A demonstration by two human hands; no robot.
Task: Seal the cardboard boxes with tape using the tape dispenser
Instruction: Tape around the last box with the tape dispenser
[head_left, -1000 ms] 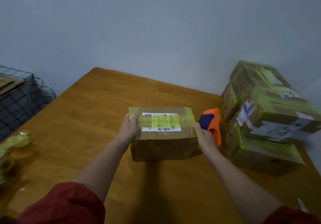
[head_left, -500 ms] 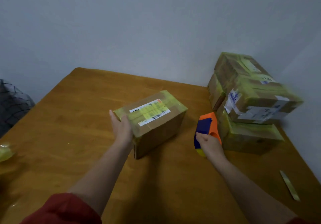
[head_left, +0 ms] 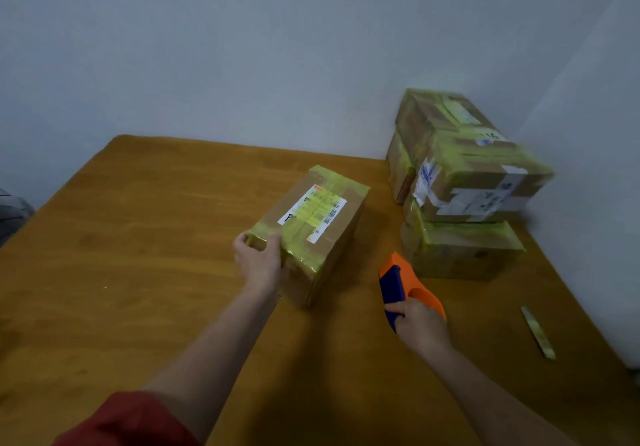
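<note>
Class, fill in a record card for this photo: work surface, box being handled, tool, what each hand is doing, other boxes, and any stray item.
Surface: wooden table
Box handled: cardboard box, yellow-green tape over top and ends, white label on top, lying at an angle
Tool: tape dispenser, orange and blue, apart from that box
Left side: left hand grips the box's near end
Right side: right hand holds the dispenser
Other boxes: stack of taped boxes, far right by the wall
Stray item: thin strip on the table, right
</note>
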